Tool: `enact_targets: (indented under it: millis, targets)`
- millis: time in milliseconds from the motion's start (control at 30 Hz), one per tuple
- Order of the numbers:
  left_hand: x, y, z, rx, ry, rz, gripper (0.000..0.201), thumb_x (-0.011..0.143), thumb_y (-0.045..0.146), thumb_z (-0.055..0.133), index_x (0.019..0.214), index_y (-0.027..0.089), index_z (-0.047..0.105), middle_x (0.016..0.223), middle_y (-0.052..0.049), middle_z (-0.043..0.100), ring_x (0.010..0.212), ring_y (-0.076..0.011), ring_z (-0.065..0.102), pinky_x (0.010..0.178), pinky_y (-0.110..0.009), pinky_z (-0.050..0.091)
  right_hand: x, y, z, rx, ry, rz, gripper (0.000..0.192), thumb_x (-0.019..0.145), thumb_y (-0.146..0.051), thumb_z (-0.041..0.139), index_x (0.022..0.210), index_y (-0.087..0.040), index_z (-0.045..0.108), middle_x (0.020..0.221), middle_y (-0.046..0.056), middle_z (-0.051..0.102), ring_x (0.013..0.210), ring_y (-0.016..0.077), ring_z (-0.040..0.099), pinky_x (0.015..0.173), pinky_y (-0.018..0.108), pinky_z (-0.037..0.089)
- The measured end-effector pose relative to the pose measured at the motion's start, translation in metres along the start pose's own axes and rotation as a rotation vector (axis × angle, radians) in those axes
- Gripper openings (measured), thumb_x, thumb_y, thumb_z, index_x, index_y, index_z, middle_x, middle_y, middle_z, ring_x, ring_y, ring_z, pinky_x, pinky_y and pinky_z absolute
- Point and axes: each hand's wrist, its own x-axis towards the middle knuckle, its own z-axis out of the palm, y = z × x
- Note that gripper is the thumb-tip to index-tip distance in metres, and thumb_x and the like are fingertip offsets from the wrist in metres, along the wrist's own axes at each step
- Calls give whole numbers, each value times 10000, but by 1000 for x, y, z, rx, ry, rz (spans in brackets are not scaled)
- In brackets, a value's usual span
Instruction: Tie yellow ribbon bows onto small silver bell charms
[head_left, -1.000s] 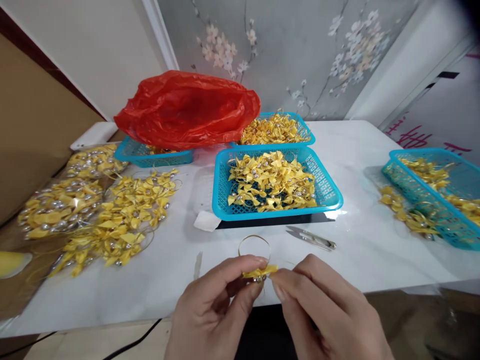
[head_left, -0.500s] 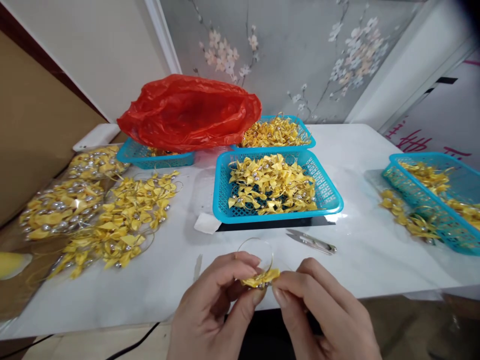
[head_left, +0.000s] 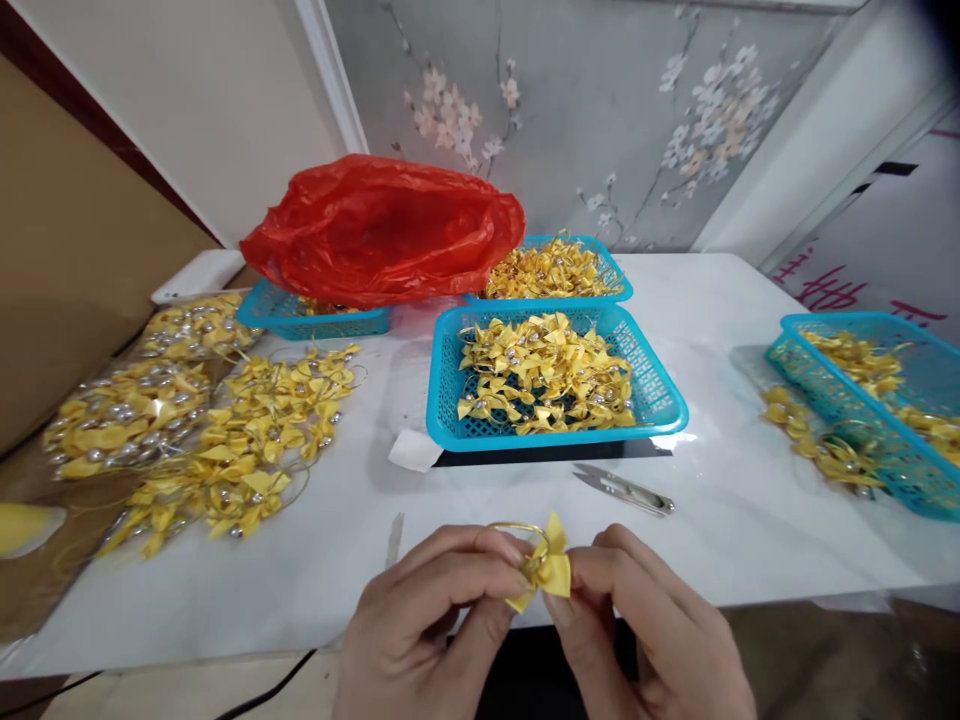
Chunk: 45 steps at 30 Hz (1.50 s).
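At the far left of the white tabletop (head_left: 750, 520), heaps of yellow bows with silver beads (head_left: 124, 420) are spread on a clear sheet, and a looser pile of bows (head_left: 247, 450) is laid just beside them. Behind these, a blue basket (head_left: 315, 318) is partly covered by a crumpled red plastic bag (head_left: 386, 228). A small white scrap (head_left: 414, 450) is seen near the front corner of the middle basket (head_left: 660, 410), which is filled with yellow bows; a further basket of bows (head_left: 555, 268) is set right behind it. Low in the middle, at the near edge of the tabletop, the left hand (head_left: 431, 620) is closed with thumb and fingertips pinched on a single yellow bow (head_left: 546, 572), to which a thin gold loop (head_left: 510, 527) is attached. The same bow is gripped from the other side by the right hand (head_left: 645, 630), so that it is held between both hands above the edge. Small metal snips (head_left: 626, 490) are left lying just beyond the hands. At the far right, another blue basket (head_left: 817, 385) holding bows is placed, with a few bows (head_left: 825, 445) lying against its near side.
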Motion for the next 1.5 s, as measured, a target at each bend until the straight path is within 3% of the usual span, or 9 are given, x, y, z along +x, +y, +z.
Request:
enact_targets:
  millis: [167,333,567,667,800,933,1133,1333,1500]
  targets:
    - [-1,-3,0,-81,-24,-53,366,803,-17,631,869,322,753,925,48,749,864,-130,718,791,-184,587,2,3,0,25,-38,29,142,940,-185,518,811,-238,545,670,-44,484,535,107,465,466,193,395]
    - [-2,-4,2,-195,0,-209,271,834,70,673,855,328,755,905,54,748,886,-129,701,787,-160,565,-4,7,0,206,-61,203,132,926,-225,540,1036,-296,523,784,-40,623,686,121,595,647,191,503]
    - [2,-3,3,-306,-20,-331,198,824,116,706,826,302,775,835,49,766,792,-128,703,736,-157,552,3,12,0,259,-71,236,202,871,-228,635,1025,-292,521,665,-74,565,609,113,521,577,179,455]
    - [1,-2,0,-386,-37,-466,134,787,148,763,809,280,778,801,45,760,761,-114,694,705,-134,537,12,25,-10,260,-171,205,297,774,-277,772,1008,-272,589,769,-37,610,648,123,518,579,195,456]
    - [0,2,1,-490,33,-577,60,740,239,824,776,247,778,756,40,748,728,-95,663,670,-108,507,23,41,-23,597,-306,435,177,901,-387,675,948,-219,650,839,1,579,644,88,515,559,165,433]
    - [3,7,2,-574,-19,-590,69,737,276,832,742,228,783,723,30,750,704,-99,663,670,-126,512,26,40,-14,1080,-547,744,271,910,-396,690,818,-149,625,696,-23,493,486,25,331,425,126,266]
    - [2,6,-2,-569,-159,-572,37,814,241,769,793,252,797,771,32,777,718,-94,666,677,-127,503,28,33,0,1290,-677,874,338,798,-349,810,749,-139,549,634,-42,410,497,24,259,423,120,174]
    - [-1,7,-3,-519,-181,-563,88,843,213,727,780,224,787,706,34,730,687,-97,635,657,-145,488,25,33,3,1294,-623,863,365,742,-343,847,667,-135,556,661,-22,451,536,57,382,475,161,315]
    - [-5,10,-6,-585,-237,-607,112,817,301,757,766,203,774,704,17,718,641,-111,653,634,-189,529,28,33,-1,1179,-309,803,300,771,-296,835,686,-143,591,671,-28,479,560,61,409,496,146,390]
